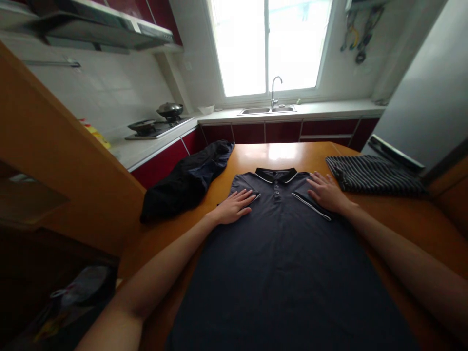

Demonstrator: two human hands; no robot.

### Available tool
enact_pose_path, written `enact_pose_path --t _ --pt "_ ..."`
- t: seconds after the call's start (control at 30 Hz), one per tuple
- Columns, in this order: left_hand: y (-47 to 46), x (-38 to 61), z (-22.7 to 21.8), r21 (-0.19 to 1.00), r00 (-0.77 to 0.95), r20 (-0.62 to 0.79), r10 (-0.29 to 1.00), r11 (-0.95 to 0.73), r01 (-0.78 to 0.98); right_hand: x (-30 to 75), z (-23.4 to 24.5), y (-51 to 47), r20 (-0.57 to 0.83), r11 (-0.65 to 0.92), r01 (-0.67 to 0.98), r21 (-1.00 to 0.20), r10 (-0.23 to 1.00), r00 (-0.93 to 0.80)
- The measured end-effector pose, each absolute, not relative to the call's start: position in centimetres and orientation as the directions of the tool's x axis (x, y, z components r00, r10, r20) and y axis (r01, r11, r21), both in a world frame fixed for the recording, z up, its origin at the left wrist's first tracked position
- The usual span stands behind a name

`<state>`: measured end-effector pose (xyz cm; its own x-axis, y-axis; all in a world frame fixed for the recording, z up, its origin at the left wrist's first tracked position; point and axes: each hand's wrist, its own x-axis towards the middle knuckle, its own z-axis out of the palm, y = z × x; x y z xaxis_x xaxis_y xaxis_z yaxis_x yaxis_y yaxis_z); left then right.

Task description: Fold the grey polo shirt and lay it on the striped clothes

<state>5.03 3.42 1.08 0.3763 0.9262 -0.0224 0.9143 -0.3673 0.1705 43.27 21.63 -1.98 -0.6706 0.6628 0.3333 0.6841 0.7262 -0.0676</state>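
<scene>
A dark grey polo shirt (280, 263) lies front side up on the wooden table (252, 153), its black collar with a white stripe toward the window. Both short sleeves are folded inward over the chest. My left hand (234, 207) rests flat on the sleeve at the left, fingers stretched out. On the shoulder and sleeve at the right lies my right hand (327, 191), palm down with fingers spread. Neither hand grips the cloth. The lower hem runs out of view at the bottom.
A crumpled dark garment (188, 180) lies at the table's left edge. At the right is a folded striped cloth (373, 174). Beyond the table are a sink (268, 110), a stove (161, 127) with a lidded pan (170, 110), and a range hood (106, 29).
</scene>
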Motion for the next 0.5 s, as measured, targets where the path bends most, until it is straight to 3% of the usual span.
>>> enact_pose_path --t 0.13,0.37,0.5 --pt "3.5 4.7 1.0 0.127 0.383 -0.030 0.923 -0.376 0.918 41.3 -0.2 18.9 0.406 0.758 0.647 -0.086 0.620 -0.672" --pt "3.7 4.7 0.9 0.115 0.355 -0.040 0.934 -0.349 0.930 39.6 1.1 16.3 0.282 0.713 0.671 -0.205 0.699 -0.657" --pt "3.8 4.7 1.0 0.101 0.357 -0.063 0.932 -0.350 0.931 39.9 1.1 16.4 0.252 0.694 0.690 -0.205 0.719 -0.648"
